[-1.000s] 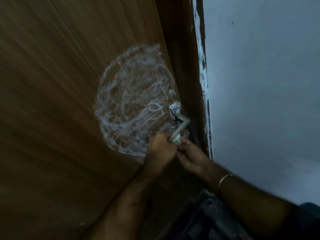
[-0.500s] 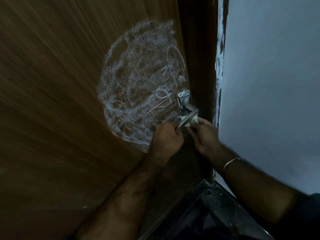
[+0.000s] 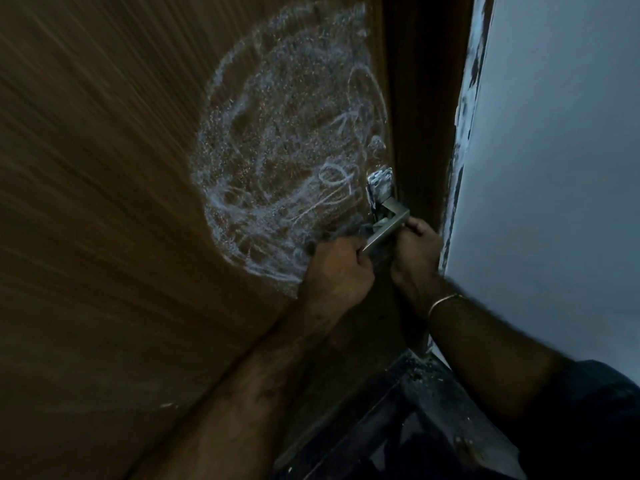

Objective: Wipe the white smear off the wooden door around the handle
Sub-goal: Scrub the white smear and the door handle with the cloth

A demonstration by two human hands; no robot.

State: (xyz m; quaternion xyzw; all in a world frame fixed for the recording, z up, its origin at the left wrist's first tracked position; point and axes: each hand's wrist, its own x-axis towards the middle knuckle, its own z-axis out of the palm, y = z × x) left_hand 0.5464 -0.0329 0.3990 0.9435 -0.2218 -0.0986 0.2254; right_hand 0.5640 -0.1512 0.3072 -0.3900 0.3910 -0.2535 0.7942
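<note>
The white smear [image 3: 287, 150] spreads in a wide round patch over the wooden door [image 3: 104, 202], just left of the metal handle [image 3: 386, 230] and reaching right up to its backplate. It is thick with swirls and loops, and a speckled haze runs from near the top of my view down to where my left hand [image 3: 337, 271] sits at its lower edge. As far as I can see, almost none of it is gone. The wood shows through the middle, but the ring around it is bright and whole, so I judge the wiping has barely begun, if at all.

My left hand is clenched into a fist against the door, right at the free end of the lever. I cannot tell whether a cloth is bunched inside it; something dark and blurred shows just above my knuckles, but the light is too dim to name it. My right hand [image 3: 415, 254] has its fingers curled round the handle from the frame side, gripping the lever. A thin bangle [image 3: 445, 303] sits on that wrist.

To the right, the dark door frame [image 3: 426, 98] meets a pale wall [image 3: 554, 168], with rough white marks along the join.

What is left is nearly everything: the whole patch, and the tight strip beside the backplate, which I expect will be the fiddly part.
</note>
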